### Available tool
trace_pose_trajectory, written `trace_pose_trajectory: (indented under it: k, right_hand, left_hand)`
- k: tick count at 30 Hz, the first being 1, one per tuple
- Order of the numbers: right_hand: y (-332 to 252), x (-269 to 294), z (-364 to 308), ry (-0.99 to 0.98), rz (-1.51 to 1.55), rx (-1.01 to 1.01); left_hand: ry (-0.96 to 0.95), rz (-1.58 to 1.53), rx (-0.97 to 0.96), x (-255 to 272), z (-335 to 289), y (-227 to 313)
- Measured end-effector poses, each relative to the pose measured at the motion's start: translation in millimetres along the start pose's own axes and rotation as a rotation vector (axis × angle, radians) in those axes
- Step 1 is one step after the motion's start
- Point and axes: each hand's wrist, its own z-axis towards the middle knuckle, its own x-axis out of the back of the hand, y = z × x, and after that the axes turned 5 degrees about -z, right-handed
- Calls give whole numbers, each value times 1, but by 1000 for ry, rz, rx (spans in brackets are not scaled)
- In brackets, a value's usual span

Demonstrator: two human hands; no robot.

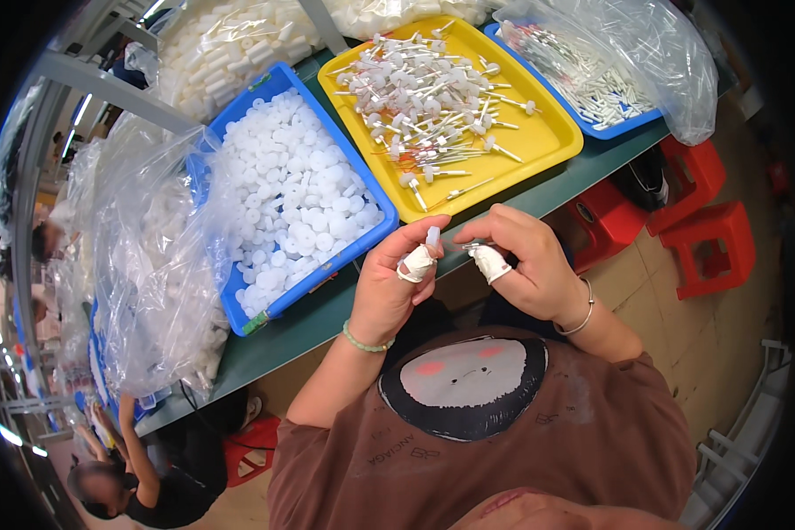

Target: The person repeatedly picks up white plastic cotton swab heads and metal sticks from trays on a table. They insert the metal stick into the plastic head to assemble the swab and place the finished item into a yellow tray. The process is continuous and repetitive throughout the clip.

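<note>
My left hand (pixel 396 281) pinches a small translucent white plastic disc (pixel 433 236) between thumb and forefinger. Facing it, my right hand (pixel 528 265) has thumb and forefinger closed around something small, thin and dark; its kind cannot be made out. Both thumbs are wrapped in white tape, and the hands are held just off the table's near edge. Beyond them, a yellow tray (pixel 543 146) holds a heap of white discs fitted on thin rods with wires. A blue tray (pixel 386 226) of loose white discs (pixel 300 194) stands to its left.
Another blue tray (pixel 625 130) at the far right holds thin white sticks under a clear plastic bag (pixel 671 71). Bags of white parts (pixel 150 265) crowd the left. Red stools (pixel 711 243) stand right of the green table (pixel 269 353). Another person (pixel 168 473) sits at lower left.
</note>
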Motion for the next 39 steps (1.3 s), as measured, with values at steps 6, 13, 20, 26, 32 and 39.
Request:
trace_pose_trajectory:
  k: [6, 13, 20, 26, 32, 39]
  right_hand:
    - [5, -14, -1, 121, -117, 46]
    - [-5, -16, 0, 74, -55, 3]
    - [1, -20, 6, 174, -298, 224]
    - [3, -23, 5, 151, -102, 154]
    - [-5, -7, 9, -162, 260, -152]
    - [1, -18, 0, 48, -448, 270]
  left_hand:
    - [12, -44, 4, 1, 0, -1]
    - [4, -26, 16, 0, 0, 1]
    - [-12, 67, 9, 5, -1, -2]
    - [63, -27, -43, 1, 0, -3]
    - [87, 53, -60, 3, -2, -5]
    - [116, 106, 27, -3, 2, 0]
